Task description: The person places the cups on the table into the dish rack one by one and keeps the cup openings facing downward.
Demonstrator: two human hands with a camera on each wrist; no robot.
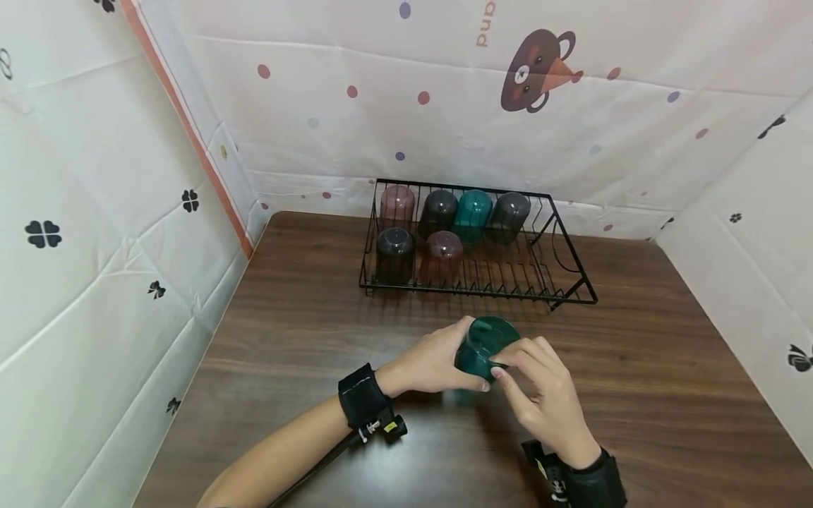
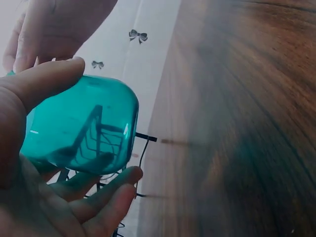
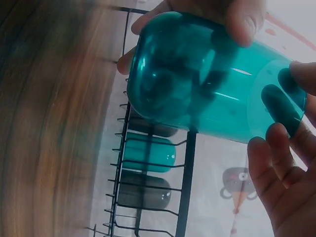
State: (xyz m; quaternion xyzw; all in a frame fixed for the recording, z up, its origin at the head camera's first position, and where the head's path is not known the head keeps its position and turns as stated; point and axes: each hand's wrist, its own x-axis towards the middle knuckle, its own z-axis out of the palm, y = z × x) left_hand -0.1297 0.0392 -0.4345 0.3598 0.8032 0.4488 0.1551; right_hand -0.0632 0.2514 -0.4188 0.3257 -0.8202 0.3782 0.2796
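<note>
A clear teal cup is held in front of the rack, its open mouth tilted up toward the head camera. My left hand grips the cup's body from the left, thumb on one side and fingers on the other. At the rim, my right hand pinches the wall between thumb and fingers. In the left wrist view the rounded base of the cup faces the camera. The right wrist view shows the cup side-on, with right-hand fingertips at its mouth and some fingers seen through the wall.
Behind the hands, a black wire rack stands on the wooden table. It holds several upside-down cups, among them a pink cup, a dark grey cup and a teal cup. Printed white sheets hang around the table.
</note>
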